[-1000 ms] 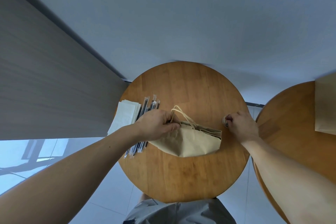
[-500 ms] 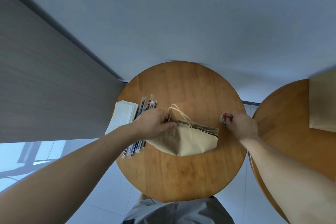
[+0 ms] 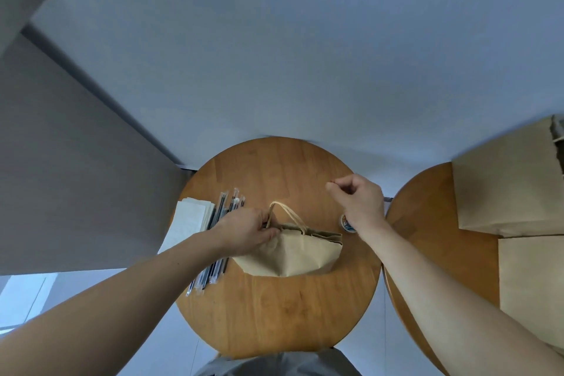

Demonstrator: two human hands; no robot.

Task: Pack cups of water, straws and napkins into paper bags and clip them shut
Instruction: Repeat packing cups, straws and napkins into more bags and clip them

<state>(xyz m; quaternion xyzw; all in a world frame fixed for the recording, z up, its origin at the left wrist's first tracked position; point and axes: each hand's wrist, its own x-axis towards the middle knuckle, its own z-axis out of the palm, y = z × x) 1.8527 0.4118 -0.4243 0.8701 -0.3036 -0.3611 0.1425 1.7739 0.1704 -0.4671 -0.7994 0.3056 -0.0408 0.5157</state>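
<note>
Clipping seems the step left for the bag [image 3: 293, 253], which lies on the table [image 3: 274, 314] with its top gripped in my left hand [image 3: 250, 230], while my right hand [image 3: 361, 201] hovers above, fingers [image 3: 340, 188] curled, though whether they pinch anything I cannot tell.

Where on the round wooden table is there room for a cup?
The round wooden table is bare beyond the brown paper bag and between it and the near rim. Its left is crowded: plastic-wrapped straws, white napkins.
</note>
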